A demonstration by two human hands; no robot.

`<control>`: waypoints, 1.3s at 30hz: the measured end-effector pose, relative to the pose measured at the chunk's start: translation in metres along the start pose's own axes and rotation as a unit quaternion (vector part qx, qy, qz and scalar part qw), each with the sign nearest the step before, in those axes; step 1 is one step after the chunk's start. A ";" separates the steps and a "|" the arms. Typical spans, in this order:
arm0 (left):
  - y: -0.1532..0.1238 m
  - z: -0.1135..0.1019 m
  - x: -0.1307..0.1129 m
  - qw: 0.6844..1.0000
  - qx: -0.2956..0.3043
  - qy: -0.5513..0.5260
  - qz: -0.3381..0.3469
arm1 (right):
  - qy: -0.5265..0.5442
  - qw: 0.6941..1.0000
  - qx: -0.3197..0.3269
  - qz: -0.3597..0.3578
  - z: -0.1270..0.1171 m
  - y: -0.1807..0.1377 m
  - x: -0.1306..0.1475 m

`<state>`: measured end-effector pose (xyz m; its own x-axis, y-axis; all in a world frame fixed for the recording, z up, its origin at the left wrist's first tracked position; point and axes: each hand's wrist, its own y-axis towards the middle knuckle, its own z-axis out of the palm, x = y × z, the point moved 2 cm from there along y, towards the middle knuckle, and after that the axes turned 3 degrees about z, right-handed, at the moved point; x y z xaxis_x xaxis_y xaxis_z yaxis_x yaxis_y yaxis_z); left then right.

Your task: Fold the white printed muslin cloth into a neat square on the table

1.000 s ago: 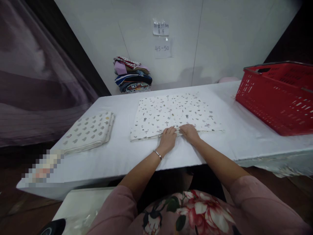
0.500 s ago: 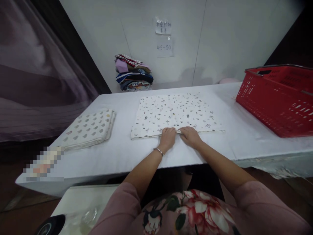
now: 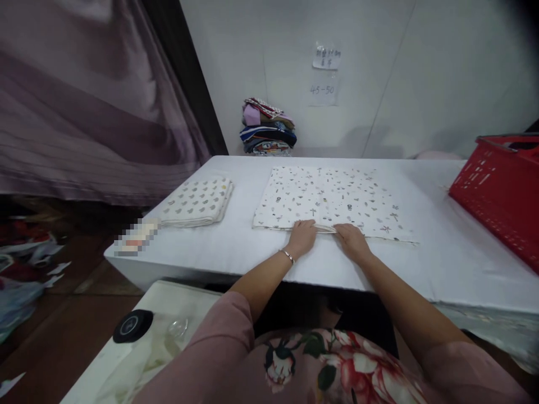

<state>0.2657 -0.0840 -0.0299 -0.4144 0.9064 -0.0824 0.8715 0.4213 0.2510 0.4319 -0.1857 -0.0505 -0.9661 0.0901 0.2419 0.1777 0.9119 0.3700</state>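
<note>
A white cloth [image 3: 332,196] with small printed palms and other motifs lies folded flat on the white table. My left hand [image 3: 302,238], with a bracelet at its wrist, grips the near edge, its fingers curled over the fabric. Farther right along that edge, my right hand [image 3: 352,241] is closed on the cloth too. A short stretch of layered edge shows between the hands. The thumbs are mostly hidden. To the left rests a second folded cloth [image 3: 196,202], cream with rows of grey shapes.
A red plastic basket [image 3: 501,191] stands on the table's right end. Behind the table is a stack of folded fabrics [image 3: 269,129]. A pale surface [image 3: 189,297] with a round black object [image 3: 133,326] is at lower left. A purple curtain [image 3: 105,112] hangs left.
The view has turned left, so things sit farther right. My hands have moved slightly apart along the cloth's near edge, both keeping hold of it.
</note>
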 end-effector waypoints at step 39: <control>-0.063 -0.028 0.090 0.995 -0.007 -0.018 -0.096 | -0.016 0.999 -0.018 -0.027 0.011 -0.003 -0.010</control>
<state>0.1657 -0.0298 -0.0264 -0.5626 0.8103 -0.1643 0.7738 0.5860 0.2404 0.4388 -0.1854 -0.0640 -0.9800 0.0537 0.1915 0.1302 0.9013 0.4132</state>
